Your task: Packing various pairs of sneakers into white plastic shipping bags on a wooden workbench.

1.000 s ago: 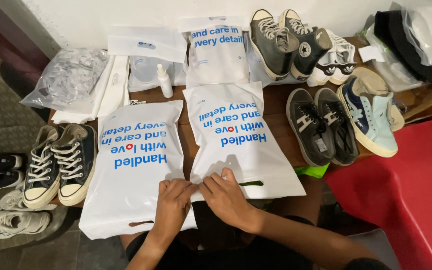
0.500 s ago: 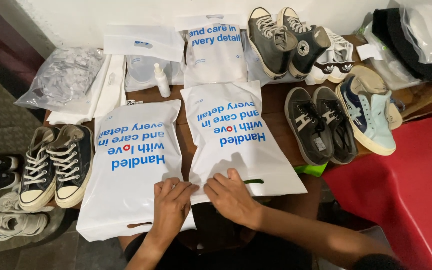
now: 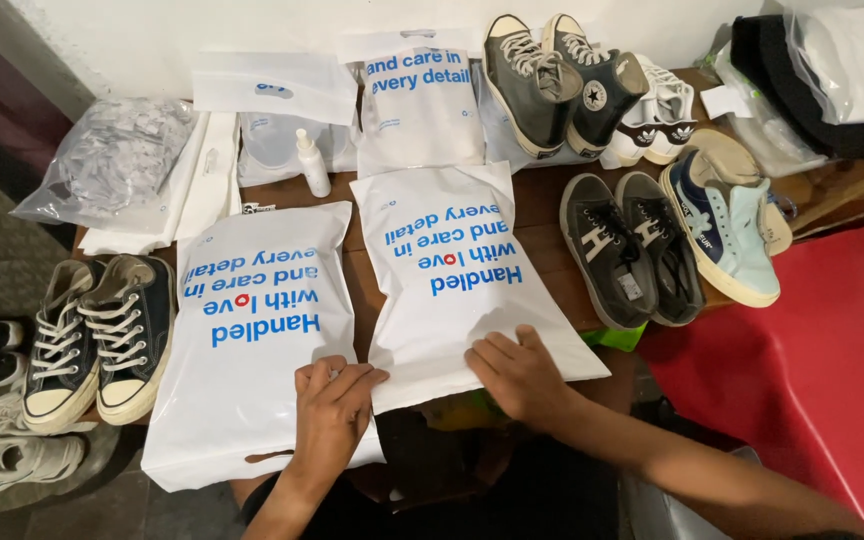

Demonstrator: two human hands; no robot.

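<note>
Hands flat on white mailer bags – left hand [image 3: 330,405], right hand [image 3: 518,375] – grip empty, fingers spread

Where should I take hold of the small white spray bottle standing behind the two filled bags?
Judging by its pose, grip the spray bottle around its straight body below the nozzle, coming from above. It stands upright, with flat packets close on both sides and the left filled bag in front, so the top looks the least crowded way in.

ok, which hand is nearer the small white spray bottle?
Left. The left hand rests on the near edge of the left white bag, more or less straight below the spray bottle. The right hand presses the right white bag, further off to the side.
</note>
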